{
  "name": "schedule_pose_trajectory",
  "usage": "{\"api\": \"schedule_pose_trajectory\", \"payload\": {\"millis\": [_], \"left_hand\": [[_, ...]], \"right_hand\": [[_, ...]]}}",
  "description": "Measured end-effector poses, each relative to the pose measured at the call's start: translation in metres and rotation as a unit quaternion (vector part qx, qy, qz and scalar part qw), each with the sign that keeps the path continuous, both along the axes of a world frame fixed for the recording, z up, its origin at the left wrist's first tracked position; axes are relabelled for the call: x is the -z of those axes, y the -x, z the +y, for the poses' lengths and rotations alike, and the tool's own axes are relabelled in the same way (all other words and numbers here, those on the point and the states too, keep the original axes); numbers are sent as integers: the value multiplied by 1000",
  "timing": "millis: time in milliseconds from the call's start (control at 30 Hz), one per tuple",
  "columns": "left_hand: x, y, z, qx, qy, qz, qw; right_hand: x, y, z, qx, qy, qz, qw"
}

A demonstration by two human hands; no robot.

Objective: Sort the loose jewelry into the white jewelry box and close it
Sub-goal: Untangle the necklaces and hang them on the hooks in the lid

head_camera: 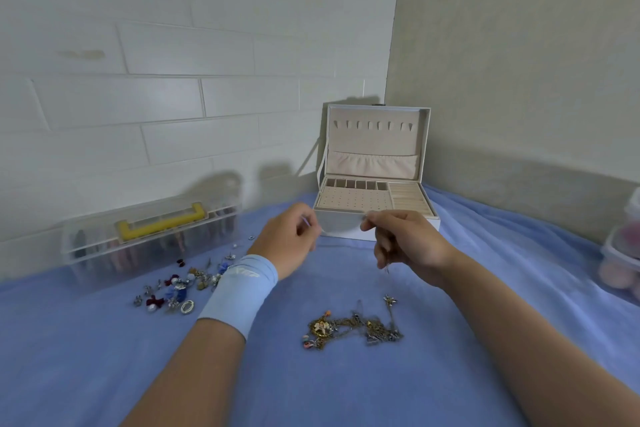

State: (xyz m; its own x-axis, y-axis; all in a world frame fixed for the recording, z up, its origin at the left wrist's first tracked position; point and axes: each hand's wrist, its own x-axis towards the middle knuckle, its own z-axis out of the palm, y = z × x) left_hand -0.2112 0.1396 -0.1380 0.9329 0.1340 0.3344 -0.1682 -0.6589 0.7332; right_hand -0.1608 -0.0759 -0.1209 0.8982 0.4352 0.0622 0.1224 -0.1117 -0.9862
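Both hands pinch a thin chain [388, 267] with thumb and fingertips, the left hand [291, 239] and right hand [405, 243] held apart just before the white jewelry box [343, 225]; the chain is barely visible, one strand hanging under the right hand. The box stands open in the wall corner, lid upright. A tangled necklace pile [349, 326] lies on bare blue cloth [346, 392] between the forearms, small earrings [173, 288] left of the wrist, and a clear case [149, 236] along the left wall.

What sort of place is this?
Likely a home room corner, perhaps a bed: a blue fabric sheet covers the surface, with an open white jewelry box and a clear plastic case with yellow handle against the pale tiled wall.
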Motion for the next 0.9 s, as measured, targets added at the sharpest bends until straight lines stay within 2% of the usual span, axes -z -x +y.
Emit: {"api": "schedule_pose_trajectory", "payload": {"millis": [67,133,167,200,233,267,333,433,500,567,733,900], "left_hand": [[5,-1,-8,13,-79,3,997],[6,-3,-15,-42,-194,-77,977],[4,-3,-20,-61,-196,-128,970],[2,-2,-25,-63,-147,-157,974],[-2,1,-32,-52,-51,-152,986],[-5,4,-40,-34,62,-112,991],[-8,6,-56,16,234,-6,972],[-3,10,-70,126,329,99,931],[-4,14,-70,182,299,139,927],[-8,16,-63,189,243,146,940],[-13,11,-38,95,201,69,972],[-17,10,-28,93,174,1,980]], "right_hand": [[-4,4,0,-50,-19,9,999],[-5,7,2,-77,-46,13,996],[-4,7,3,-79,-56,7,995],[-4,7,3,-75,-60,-7,995],[-3,6,4,-69,-57,-24,996],[-3,5,4,-65,-52,-39,996],[-1,5,5,-61,-56,-49,995],[2,6,6,-54,-72,-34,995],[2,6,7,-45,-64,-37,996],[1,5,5,-20,-50,-44,998],[0,-1,-1,108,43,-81,990],[0,-3,-8,149,202,-125,960]]}}
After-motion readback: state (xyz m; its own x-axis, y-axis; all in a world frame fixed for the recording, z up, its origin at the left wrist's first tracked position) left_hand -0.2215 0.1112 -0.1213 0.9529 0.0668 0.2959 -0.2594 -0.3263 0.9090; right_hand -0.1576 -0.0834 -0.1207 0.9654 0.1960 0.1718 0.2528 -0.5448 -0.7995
